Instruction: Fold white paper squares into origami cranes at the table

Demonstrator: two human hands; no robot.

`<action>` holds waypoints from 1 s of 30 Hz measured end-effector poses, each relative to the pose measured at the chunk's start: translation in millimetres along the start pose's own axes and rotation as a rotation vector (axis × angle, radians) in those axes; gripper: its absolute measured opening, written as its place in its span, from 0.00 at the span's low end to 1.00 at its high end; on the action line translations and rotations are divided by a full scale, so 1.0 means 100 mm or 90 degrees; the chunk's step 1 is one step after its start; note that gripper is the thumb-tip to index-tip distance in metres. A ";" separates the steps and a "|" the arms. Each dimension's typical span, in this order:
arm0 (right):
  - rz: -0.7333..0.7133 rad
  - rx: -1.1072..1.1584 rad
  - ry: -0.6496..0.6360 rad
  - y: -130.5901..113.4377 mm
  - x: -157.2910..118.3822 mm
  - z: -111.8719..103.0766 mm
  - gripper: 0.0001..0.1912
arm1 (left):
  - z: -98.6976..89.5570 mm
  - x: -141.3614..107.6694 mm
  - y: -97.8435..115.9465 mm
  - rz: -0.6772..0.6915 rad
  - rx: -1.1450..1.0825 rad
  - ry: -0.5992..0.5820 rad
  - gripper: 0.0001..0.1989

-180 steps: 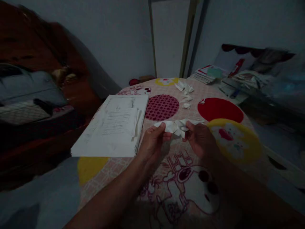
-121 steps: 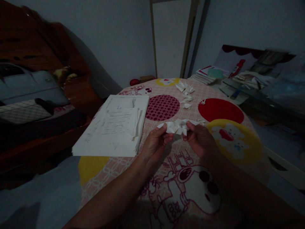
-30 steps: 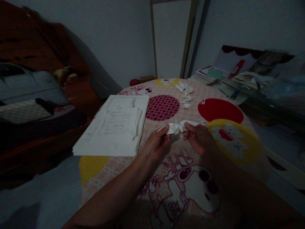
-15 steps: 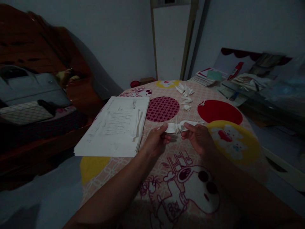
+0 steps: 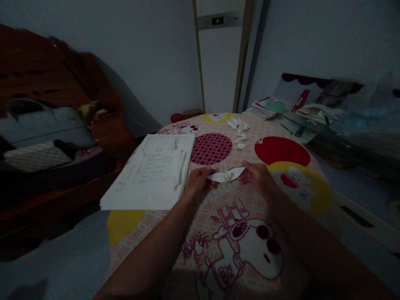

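Head view: pointed, creased white paper (image 5: 228, 177) above patterned cloth (image 5: 215, 202).

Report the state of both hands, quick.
Left hand: closed, holding one end of the folded white paper.
Right hand: closed, pinching the opposite end of the same paper.

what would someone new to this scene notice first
Probably the small, folded white paper piece, held between the left hand and right hand at the centre of the view. Next might come the bright red round patch on the pink patterned tablecloth, beyond the right hand, and the thick stack of white written sheets to the left of the hands.
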State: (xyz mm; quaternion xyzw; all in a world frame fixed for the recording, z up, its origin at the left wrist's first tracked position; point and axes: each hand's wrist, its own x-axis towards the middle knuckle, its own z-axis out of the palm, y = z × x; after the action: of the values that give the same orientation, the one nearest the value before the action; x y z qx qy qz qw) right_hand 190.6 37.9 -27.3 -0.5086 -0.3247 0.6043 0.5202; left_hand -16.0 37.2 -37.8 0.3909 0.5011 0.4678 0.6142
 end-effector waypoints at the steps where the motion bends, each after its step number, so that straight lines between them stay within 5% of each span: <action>1: -0.001 -0.001 0.002 -0.01 0.01 -0.01 0.14 | -0.01 0.01 0.00 -0.003 0.004 0.001 0.13; 11: 0.030 -0.024 -0.083 -0.05 0.01 -0.13 0.08 | -0.08 0.04 0.04 -0.047 -0.007 -0.041 0.04; 30: 0.000 0.101 -0.008 -0.01 0.03 -0.07 0.02 | -0.07 0.03 0.09 -0.096 -0.270 -0.003 0.07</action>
State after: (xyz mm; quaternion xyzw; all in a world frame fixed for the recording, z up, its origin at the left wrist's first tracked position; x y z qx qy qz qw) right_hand 197.8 39.8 -29.5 -0.4618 -0.2792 0.6312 0.5570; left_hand -23.8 42.8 -31.5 0.2159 0.4178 0.5146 0.7170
